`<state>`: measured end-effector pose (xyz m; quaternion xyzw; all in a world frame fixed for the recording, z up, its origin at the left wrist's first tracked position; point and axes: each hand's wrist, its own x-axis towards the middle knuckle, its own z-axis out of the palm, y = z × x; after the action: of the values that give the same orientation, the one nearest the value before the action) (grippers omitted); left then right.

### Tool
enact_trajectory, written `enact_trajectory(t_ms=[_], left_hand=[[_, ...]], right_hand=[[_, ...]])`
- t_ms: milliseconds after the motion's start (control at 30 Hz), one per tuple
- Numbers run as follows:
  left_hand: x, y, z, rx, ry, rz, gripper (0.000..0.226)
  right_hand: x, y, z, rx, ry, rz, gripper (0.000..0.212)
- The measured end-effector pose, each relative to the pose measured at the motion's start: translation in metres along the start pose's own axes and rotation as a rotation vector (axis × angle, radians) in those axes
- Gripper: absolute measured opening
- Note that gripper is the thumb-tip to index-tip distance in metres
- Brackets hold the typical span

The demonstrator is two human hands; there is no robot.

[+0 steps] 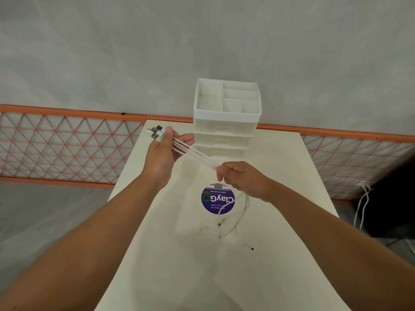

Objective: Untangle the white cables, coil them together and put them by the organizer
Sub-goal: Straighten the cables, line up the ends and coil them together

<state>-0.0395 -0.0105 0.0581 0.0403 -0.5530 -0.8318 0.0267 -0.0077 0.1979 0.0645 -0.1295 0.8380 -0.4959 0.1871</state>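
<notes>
Several white cables run taut between my two hands above the cream table. My left hand grips them near their metal USB plugs, which stick out past my fingers at the upper left. My right hand pinches the same strands lower down on the right. Below that hand the loose ends trail over the table, with small dark connectors at their tips. The white organizer, with drawers and an open compartmented top, stands at the table's far edge just behind my hands.
A round purple sticker lies on the table under my right hand. An orange-framed lattice panel runs behind the table on both sides. At the right, a dark object with other white cords sits off the table.
</notes>
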Motion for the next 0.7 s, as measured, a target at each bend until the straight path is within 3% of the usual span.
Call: enact_trajectory(t_ms=[133, 233, 333, 400, 467, 533, 567, 633, 700], left_hand=[[-0.004, -0.02, -0.022, 0.03, 0.026, -0.135, 0.03], [-0.01, -0.025, -0.037, 0.13, -0.022, -0.375, 0.03], [-0.014, -0.027, -0.052, 0.448, -0.084, -0.717, 0.064], [-0.017, -0.03, -0.059, 0.713, -0.111, -0.856, 0.084], [-0.016, -0.034, -0.059, 1.027, -0.078, -0.808, 0.086], [-0.013, -0.035, -0.047, 1.232, -0.051, -0.518, 0.071], [-0.014, -0.031, -0.034, 1.138, -0.112, -0.387, 0.06], [-0.021, -0.02, -0.002, 0.835, -0.351, -0.356, 0.053], [-0.03, -0.013, 0.02, 0.815, -0.591, -0.354, 0.06]], right_hand=[[-0.001, 0.0, -0.004, -0.129, 0.02, -0.001, 0.036], [0.0, -0.004, -0.007, -0.173, -0.024, -0.017, 0.038], [0.003, -0.01, -0.012, -0.199, -0.084, 0.028, 0.038], [0.007, -0.014, -0.015, -0.261, -0.129, 0.088, 0.037], [0.01, -0.016, -0.016, -0.322, -0.178, 0.13, 0.036], [0.012, -0.018, -0.016, -0.346, -0.23, 0.136, 0.034], [0.013, -0.019, -0.015, -0.347, -0.254, 0.129, 0.034], [0.015, -0.023, -0.015, -0.341, -0.283, 0.105, 0.034], [0.016, -0.027, -0.019, -0.348, -0.285, 0.071, 0.034]])
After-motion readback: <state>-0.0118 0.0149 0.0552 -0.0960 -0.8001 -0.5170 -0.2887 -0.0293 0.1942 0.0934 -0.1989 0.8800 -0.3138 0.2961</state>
